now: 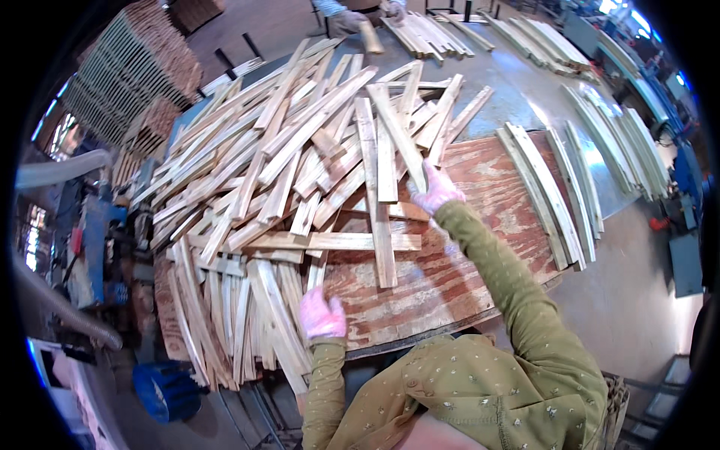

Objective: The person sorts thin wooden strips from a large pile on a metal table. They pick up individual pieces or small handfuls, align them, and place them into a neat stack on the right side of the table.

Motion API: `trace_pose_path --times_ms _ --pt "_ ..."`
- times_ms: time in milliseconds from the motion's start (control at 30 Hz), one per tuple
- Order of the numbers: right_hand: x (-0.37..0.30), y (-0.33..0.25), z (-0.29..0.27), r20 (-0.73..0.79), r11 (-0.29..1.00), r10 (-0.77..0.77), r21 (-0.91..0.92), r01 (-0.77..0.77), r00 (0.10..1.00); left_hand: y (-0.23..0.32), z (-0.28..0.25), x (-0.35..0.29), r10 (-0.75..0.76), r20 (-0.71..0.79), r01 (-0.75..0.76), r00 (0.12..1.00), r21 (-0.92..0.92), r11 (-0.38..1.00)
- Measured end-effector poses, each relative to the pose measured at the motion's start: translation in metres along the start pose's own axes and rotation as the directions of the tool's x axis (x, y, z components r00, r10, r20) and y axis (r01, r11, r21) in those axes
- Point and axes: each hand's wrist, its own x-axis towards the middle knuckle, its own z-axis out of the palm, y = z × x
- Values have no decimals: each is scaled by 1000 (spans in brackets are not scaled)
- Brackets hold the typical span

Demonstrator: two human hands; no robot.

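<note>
My right hand [438, 189], in a pinkish glove, grips the near end of a pale wooden slat [396, 133] that slants up and left over the pile. My left hand [322, 313], gloved the same way, is at the table's near edge beside the slats [276, 311] there. Its fingers are apart with nothing seen in them. A large tangled pile of slats [300, 142] covers the left and middle of the table. One slat [377, 202] lies lengthwise between my hands, crossing another [337, 241] that lies sideways.
Reddish plywood [450, 262] covers the near table. Sorted slats [544, 191] lie at the right, with more rows [619, 142] beyond. Across the table a person's gloved hand [346, 22] is near a wood piece [370, 37]. Stacked slats [124, 75] stand far left; a blue motor-like object [166, 392] is below.
</note>
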Motion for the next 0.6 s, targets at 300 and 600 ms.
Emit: trace_pose_path --times_ms 300,600 --pt "-148 70 13 190 -612 -577 544 -574 795 200 61 186 93 237 -59 967 -146 988" --pt "-164 180 -26 236 -674 -468 528 -517 852 202 67 94 -23 470 464 883 -863 200"
